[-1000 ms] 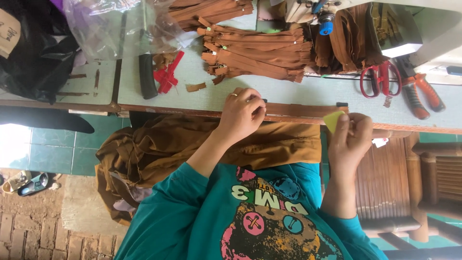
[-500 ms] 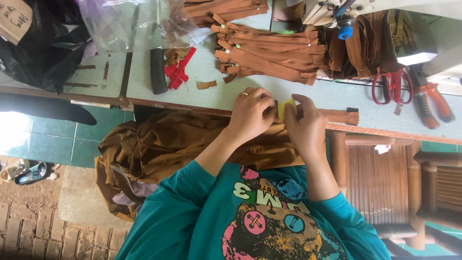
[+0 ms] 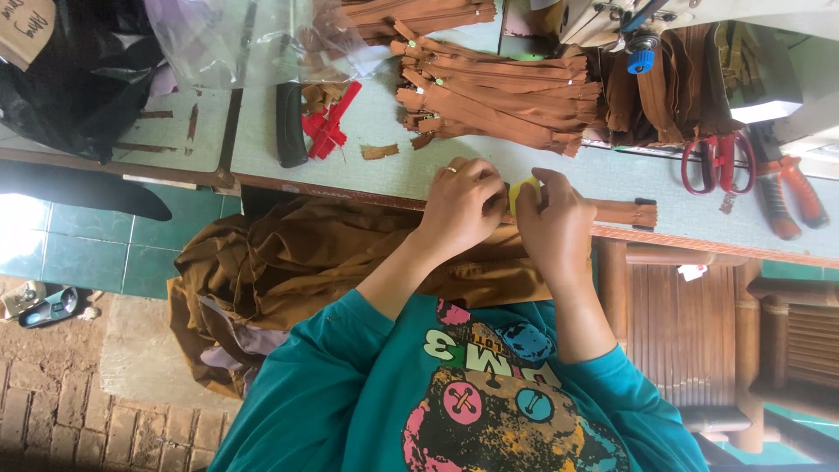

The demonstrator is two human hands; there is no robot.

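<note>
Where hands [image 3: 511,210] meet, yellow tag [image 3: 521,186]

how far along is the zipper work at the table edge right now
Done: hard to tell; a pile of brown zippers lies stacked on the table, sorted or finished I cannot say. In hand: the left hand and right hand meet over a small yellow piece on a brown zipper strip at the table edge. Left: brown fabric bunched in the lap; red scissors lie untouched.
</note>
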